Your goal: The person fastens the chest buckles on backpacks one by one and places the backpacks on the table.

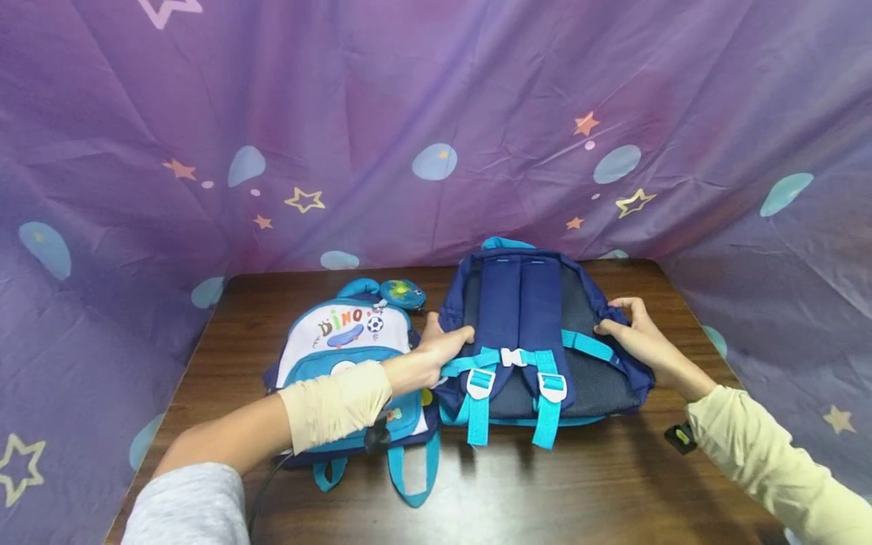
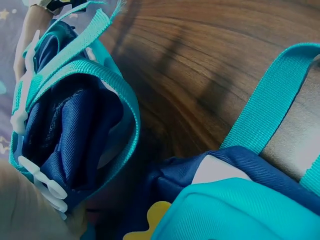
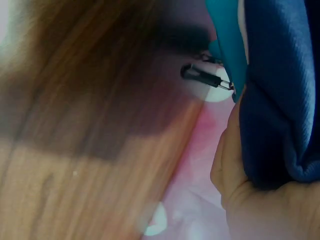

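Observation:
A navy backpack is held with its back panel and shoulder straps facing up, turquoise webbing and a white chest buckle across it. My left hand grips its left side, thumb on top. The right hand pinches the opposite side, its thumb over the navy fabric. In the right wrist view, that hand wraps the edge of the navy cloth, near a black zipper pull. White plastic strap adjusters show beside the left hand in the left wrist view.
A second backpack with a DINO print lies front up on the wooden table, partly under my left forearm. A small round pouch hangs at its top. A purple star-patterned curtain surrounds the table's back and sides.

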A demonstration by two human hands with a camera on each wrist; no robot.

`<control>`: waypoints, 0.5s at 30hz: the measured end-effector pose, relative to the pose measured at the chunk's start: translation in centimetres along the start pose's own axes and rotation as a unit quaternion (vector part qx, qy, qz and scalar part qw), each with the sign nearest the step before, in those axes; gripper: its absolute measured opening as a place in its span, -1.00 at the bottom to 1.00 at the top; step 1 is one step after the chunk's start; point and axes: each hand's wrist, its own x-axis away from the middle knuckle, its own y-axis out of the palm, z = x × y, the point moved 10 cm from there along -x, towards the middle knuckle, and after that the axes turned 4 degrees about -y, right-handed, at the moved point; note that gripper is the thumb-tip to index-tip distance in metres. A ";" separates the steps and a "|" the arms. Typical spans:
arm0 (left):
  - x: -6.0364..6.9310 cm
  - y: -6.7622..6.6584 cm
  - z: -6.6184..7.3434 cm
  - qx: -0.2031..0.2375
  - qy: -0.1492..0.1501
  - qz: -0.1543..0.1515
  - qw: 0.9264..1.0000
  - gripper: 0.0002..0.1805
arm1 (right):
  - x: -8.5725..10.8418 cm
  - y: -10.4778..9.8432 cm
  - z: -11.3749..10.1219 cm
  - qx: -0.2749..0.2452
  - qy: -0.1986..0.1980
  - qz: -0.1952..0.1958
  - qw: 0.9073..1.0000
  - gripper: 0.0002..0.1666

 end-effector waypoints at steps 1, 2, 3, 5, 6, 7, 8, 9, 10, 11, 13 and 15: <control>-0.1 0.1 -0.1 0.001 0.004 0.003 1.000 -0.17 | -0.1 0.0 0.2 0.004 -0.001 0.002 1.000 -0.27; -0.2 0.3 -0.1 0.001 0.007 0.006 1.000 -0.18 | -0.2 0.0 0.5 0.006 0.000 0.002 1.000 -0.26; -0.3 0.4 -0.2 0.003 0.009 0.008 1.000 -0.17 | -0.3 0.0 0.8 0.009 0.002 0.003 1.000 -0.24; -0.8 0.7 -0.6 0.008 0.003 0.006 1.000 -0.11 | -0.6 0.0 1.5 0.012 0.006 0.004 1.000 -0.21; -1.0 0.9 -0.9 0.012 0.000 0.005 1.000 -0.11 | -0.7 0.0 1.9 0.011 0.008 0.005 1.000 -0.21; -1.2 1.1 -1.2 0.018 0.000 0.005 1.000 -0.10 | -0.9 0.0 2.3 0.013 0.007 0.010 1.000 -0.21; -1.5 1.3 -1.6 0.020 -0.004 0.006 1.000 -0.09 | -1.0 0.1 2.6 0.011 0.005 0.016 1.000 -0.21; -1.7 1.4 -2.0 0.022 -0.008 0.007 1.000 -0.06 | -1.1 0.1 2.9 0.009 0.005 0.021 1.000 -0.22; -1.9 1.6 -2.4 0.022 -0.012 0.008 1.000 -0.06 | -1.1 0.2 3.2 0.006 0.006 0.025 1.000 -0.23; -2.1 1.8 -2.7 0.020 -0.012 0.010 1.000 -0.09 | -1.2 0.3 3.4 0.002 0.003 0.032 0.999 -0.24; -2.1 2.0 -3.0 0.013 -0.005 0.014 1.000 -0.13 | -1.1 0.4 3.9 -0.003 0.002 0.042 0.999 -0.24; -2.3 2.2 -2.9 0.012 0.000 0.014 1.000 -0.14 | -1.2 0.5 4.2 -0.005 0.004 0.044 0.999 -0.25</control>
